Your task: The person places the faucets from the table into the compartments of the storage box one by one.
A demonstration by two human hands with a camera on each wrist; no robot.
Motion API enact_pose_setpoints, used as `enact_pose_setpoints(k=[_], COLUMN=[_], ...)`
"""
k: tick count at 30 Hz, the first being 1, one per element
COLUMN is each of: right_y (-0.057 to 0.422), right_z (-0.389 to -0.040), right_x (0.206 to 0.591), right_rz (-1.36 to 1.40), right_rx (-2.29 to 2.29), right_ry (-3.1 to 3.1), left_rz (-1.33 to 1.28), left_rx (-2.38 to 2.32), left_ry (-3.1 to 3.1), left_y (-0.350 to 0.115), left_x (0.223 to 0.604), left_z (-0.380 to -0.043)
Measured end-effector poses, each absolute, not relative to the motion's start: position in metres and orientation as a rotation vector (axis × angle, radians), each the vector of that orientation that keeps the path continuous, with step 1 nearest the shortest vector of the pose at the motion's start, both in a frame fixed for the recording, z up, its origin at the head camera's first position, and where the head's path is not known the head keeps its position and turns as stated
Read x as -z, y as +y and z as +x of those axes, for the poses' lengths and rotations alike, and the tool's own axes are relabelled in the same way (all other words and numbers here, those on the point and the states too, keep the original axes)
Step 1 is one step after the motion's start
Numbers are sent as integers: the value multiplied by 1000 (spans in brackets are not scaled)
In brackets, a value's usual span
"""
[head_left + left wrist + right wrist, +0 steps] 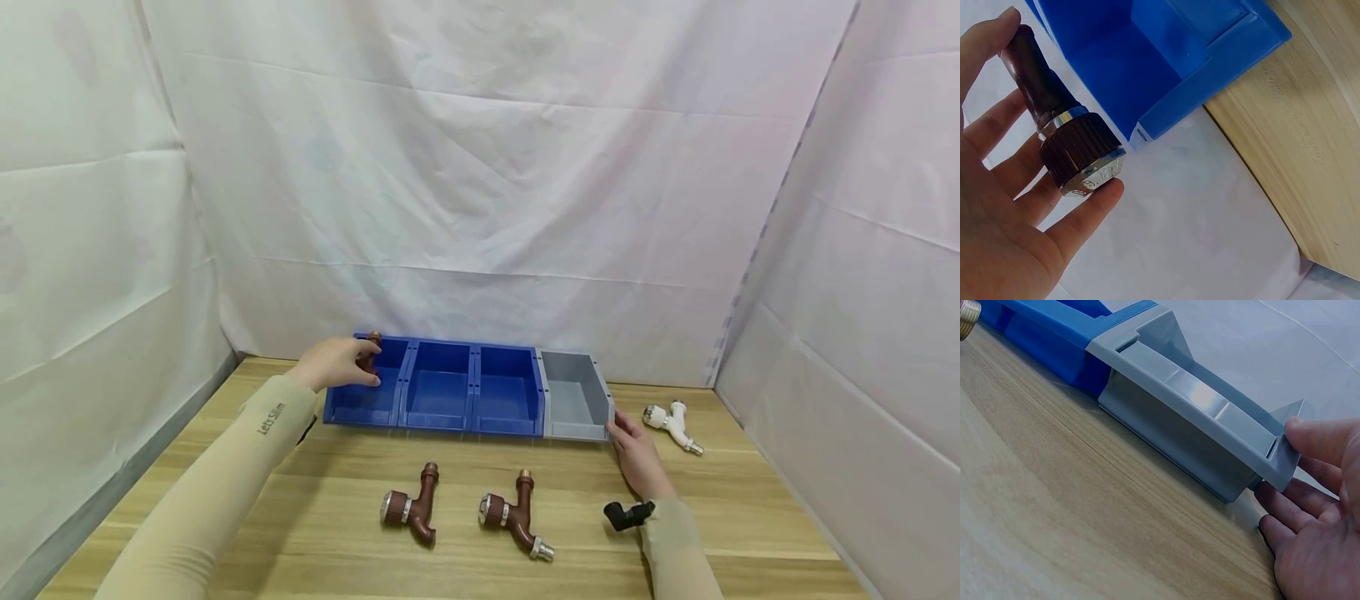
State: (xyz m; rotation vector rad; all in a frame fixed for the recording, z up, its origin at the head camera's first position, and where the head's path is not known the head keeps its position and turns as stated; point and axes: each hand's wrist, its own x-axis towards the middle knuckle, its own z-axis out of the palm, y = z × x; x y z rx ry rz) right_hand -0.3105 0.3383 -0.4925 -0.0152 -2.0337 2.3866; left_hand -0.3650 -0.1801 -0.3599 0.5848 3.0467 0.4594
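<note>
This looks like a small work booth. White sheets (465, 192) hang along the back edge and both side edges of the wood table (461, 517), and bins (472, 392) sit near the back edge.

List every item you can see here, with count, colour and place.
Table: one, light wood, under everything
Sheeting: white, behind the table and at both sides
Blue bins: three, blue, in a row at the back of the table
Grey bin: one, grey, right end of that row
Table taps: two, brown, in front of the bins
Third tap: one, brown, at the leftmost blue bin
White tap: one, white, right of the grey bin
Wrist device: one, black, at the right wrist
Sleeves: two, beige, on both arms
Left hand: one, holding the third tap
Right hand: one, gripping the grey bin's front right corner
</note>
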Motion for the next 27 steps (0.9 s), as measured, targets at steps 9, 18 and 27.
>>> enact_pose_setpoints(k=[9, 18, 27], right_y=[336, 338, 339], right_z=[-311, -317, -325], right_x=[492, 492, 487], right_rz=[-29, -12, 11], right_rx=[-2386, -2397, -2367], right_ry=[-2036, -2033, -2043], left_rz=[604, 605, 622], left_rx=[-449, -504, -509], left_ry=[3045, 3036, 3034], left_y=[-178, -173, -171], left_x=[363, 368, 362], left_z=[-367, -369, -372])
